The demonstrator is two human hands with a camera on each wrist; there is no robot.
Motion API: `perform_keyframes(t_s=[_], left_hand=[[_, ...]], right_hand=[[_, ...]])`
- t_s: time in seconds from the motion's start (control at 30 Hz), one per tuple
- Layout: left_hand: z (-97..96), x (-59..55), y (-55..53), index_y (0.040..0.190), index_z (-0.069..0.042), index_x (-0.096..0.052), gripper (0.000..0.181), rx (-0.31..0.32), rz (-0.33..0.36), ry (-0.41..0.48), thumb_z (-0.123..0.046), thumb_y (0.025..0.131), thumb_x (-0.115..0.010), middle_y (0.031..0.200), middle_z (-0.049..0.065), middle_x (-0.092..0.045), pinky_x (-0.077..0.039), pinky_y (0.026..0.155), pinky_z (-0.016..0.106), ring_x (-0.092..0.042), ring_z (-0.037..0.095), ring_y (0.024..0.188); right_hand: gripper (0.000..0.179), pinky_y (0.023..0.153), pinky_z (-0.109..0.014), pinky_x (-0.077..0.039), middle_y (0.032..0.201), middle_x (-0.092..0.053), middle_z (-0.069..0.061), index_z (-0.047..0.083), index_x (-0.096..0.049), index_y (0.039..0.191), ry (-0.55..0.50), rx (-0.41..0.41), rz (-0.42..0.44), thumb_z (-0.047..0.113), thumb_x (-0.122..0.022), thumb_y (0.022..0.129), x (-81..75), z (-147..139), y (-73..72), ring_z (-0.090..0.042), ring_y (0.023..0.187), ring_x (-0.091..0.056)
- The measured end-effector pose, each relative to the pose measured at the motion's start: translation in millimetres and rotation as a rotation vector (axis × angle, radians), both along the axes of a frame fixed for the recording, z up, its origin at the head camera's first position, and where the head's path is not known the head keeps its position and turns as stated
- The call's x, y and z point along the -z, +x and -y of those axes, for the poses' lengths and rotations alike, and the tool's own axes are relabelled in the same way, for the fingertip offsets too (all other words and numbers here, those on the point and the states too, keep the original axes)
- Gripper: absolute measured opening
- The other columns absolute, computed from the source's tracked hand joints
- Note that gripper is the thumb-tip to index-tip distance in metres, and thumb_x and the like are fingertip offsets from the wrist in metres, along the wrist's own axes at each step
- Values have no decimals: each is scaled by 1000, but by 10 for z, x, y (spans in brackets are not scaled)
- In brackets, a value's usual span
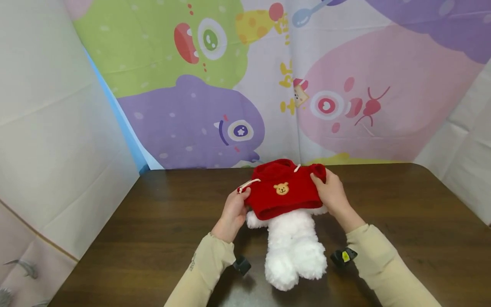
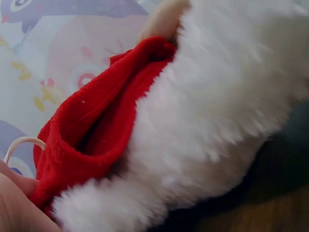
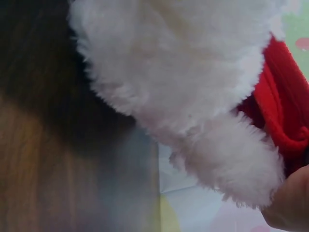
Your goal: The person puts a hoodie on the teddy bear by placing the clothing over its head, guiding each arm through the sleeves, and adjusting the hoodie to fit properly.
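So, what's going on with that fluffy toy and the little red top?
A person is holding a small red hoodie by its two sides, with the left hand and the right hand. It covers the top of a white plush toy. The toy's arms stick out below the hem, not through the sleeves. Its head can't be seen.

Beneath the grip lies a brown, wood-grained table point(image 1: 165, 221), beyond it a cartoon-printed cloth point(image 1: 280, 132), and to either side pale, creased sheets point(image 1: 57, 140).
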State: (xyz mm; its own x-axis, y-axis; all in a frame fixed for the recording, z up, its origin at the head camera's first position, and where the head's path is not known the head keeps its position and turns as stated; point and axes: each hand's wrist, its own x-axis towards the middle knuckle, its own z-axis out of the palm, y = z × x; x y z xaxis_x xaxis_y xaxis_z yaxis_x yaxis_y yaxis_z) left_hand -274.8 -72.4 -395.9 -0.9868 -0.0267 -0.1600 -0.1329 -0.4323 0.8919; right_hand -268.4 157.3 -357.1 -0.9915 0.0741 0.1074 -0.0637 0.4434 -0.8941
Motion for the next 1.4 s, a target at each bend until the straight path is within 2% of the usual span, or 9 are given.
perform_keyframes(t_s=[0.2,0.4,0.6,0.73,0.97,1.07,1.17,1.27,1.4], left_hand=[[-38,70,9,107,-5,-51,17,55,52,-29,-10,95,-40,87,-6,-54,-37,86,27,-50,10,86],[-69,59,48,122,-8,-44,29,125,149,-8,-20,97,-37,102,-2,-50,-34,94,31,-45,16,100],[-90,37,62,123,-15,-42,30,247,193,38,-28,98,-35,103,-2,-50,-40,90,29,-49,13,96],[-67,1,59,121,-12,-44,30,284,180,-48,-29,97,-35,100,-2,-53,-43,86,27,-53,11,89],[-15,-92,110,128,-8,-42,40,355,173,-251,-32,97,-35,107,2,-52,-43,86,29,-53,13,90],[2,-127,111,121,-6,-48,37,331,170,-321,-31,95,-38,102,1,-55,-43,81,28,-53,14,87],[16,-146,92,107,-4,-55,30,285,170,-372,-27,93,-42,89,-1,-57,-42,76,26,-53,14,79],[28,-158,68,103,-1,-54,25,240,138,-406,-20,90,-44,81,-2,-54,-40,77,28,-51,13,73],[73,-251,87,116,3,-46,35,113,26,-498,-7,83,-45,97,8,-54,-38,86,38,-51,20,83]], right_hand=[[40,67,-22,-47,108,-58,-20,-1,-49,121,14,25,48,30,-44,95,119,-61,-28,-20,86,-57],[52,67,-19,-49,109,-59,-18,-5,-42,127,-132,-43,168,36,-41,95,197,-82,-38,-2,74,-58],[59,69,-19,-49,108,-62,-13,-9,-39,128,-186,-126,279,40,-37,95,267,-95,-28,-1,73,-58],[60,70,-20,-50,112,-60,-13,-8,-39,128,-192,-181,343,41,-37,95,292,-95,7,-2,77,-58],[47,65,-20,-50,82,-64,5,-9,-46,117,-231,-313,393,32,-37,96,298,-93,115,-5,71,-58],[45,63,-20,-50,78,-64,4,-10,-49,113,-200,-355,403,30,-37,96,279,-101,137,-6,68,-59],[45,66,-23,-50,84,-65,-4,-11,-49,114,-98,-348,374,29,-39,95,253,-104,141,-10,71,-60],[51,76,-33,-49,105,-60,-18,-11,-42,121,84,-261,283,31,-46,93,212,-118,154,-21,87,-59],[58,82,-43,-43,114,-48,-26,-6,-39,124,284,-122,93,33,-58,86,94,-204,180,-35,103,-45]])
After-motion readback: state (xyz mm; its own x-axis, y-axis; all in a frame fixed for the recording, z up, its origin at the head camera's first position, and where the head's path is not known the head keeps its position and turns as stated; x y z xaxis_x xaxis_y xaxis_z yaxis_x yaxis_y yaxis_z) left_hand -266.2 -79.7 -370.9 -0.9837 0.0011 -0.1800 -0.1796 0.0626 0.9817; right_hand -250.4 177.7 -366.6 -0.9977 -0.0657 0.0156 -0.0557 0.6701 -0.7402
